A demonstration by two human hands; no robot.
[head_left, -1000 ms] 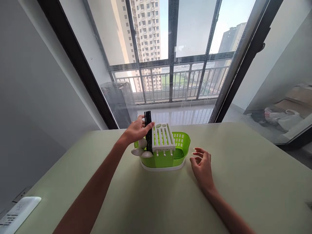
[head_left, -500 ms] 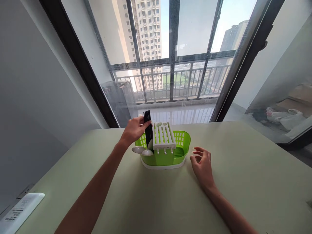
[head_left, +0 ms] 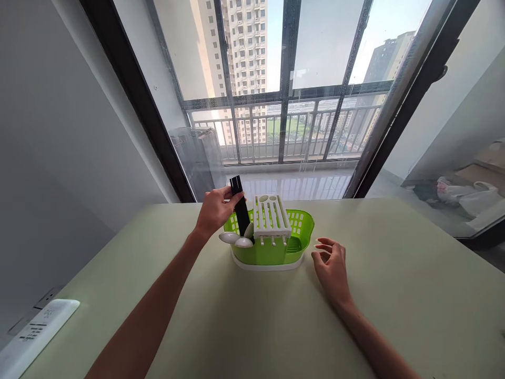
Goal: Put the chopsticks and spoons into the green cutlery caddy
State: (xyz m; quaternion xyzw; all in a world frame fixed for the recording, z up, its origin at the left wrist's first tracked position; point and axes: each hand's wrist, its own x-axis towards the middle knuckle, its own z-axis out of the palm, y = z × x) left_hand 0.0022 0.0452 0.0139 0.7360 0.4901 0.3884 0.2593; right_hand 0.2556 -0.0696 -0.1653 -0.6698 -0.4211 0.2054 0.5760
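Observation:
My left hand [head_left: 216,211] is closed around the upper part of a bundle of black chopsticks [head_left: 242,216]. Their lower ends go down into the left part of a green cutlery basket [head_left: 272,255] with a white base, and the tips are hidden there. White spoons [head_left: 243,242] lean out over the basket's front left rim, just in front of the chopsticks. A white slotted rack [head_left: 273,217] sits across the middle of the basket. Right of the basket, my right hand [head_left: 331,266] hovers or rests near the table, fingers curled but apart, with nothing in them.
The basket stands on a pale green table [head_left: 268,326]. A white power strip [head_left: 43,331] lies at the table's left edge. Beyond the far edge is a glass door with a balcony railing [head_left: 300,131]. White bags [head_left: 473,197] show behind glass at the right.
The chopsticks now lean further to the left at the top, still in my left hand. The whole view has shifted slightly. My right hand keeps its place beside the basket.

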